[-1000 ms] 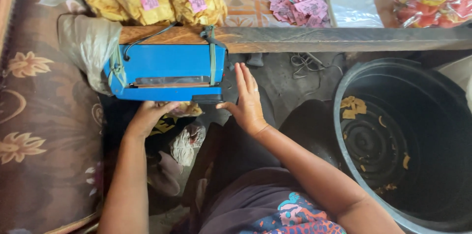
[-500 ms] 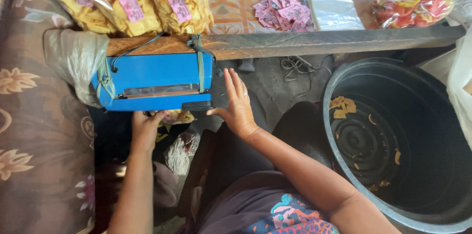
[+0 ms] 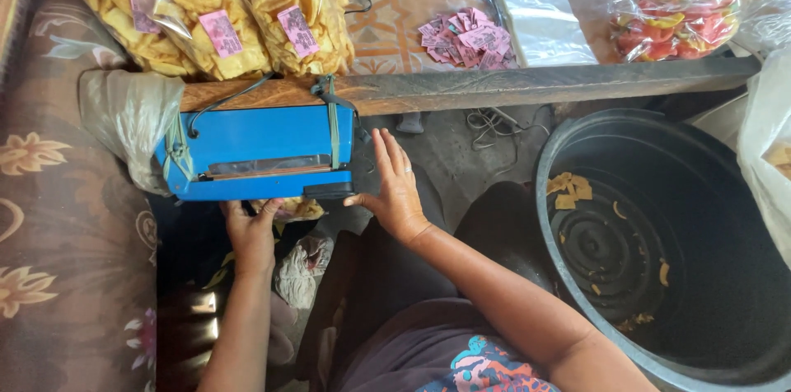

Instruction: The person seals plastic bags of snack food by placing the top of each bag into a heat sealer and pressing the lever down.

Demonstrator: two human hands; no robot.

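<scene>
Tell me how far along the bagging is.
Done: three tagged bags of yellow chips lie behind the plank. In hand: both hands are at the blue sealer, left hand under its front edge by a chip bag, right hand at its right end. Left: the tub holds only scraps; loose pink tags and empty bags remain.

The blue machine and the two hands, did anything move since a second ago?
Hardly. The left hand is still under the front edge of the blue sealing machine, by a bag of yellow chips. The right hand stays open at the machine's right end, thumb by its corner. Only the camera shifted a little. The packed chip bags, pink labels and black tub lie as before.
</scene>
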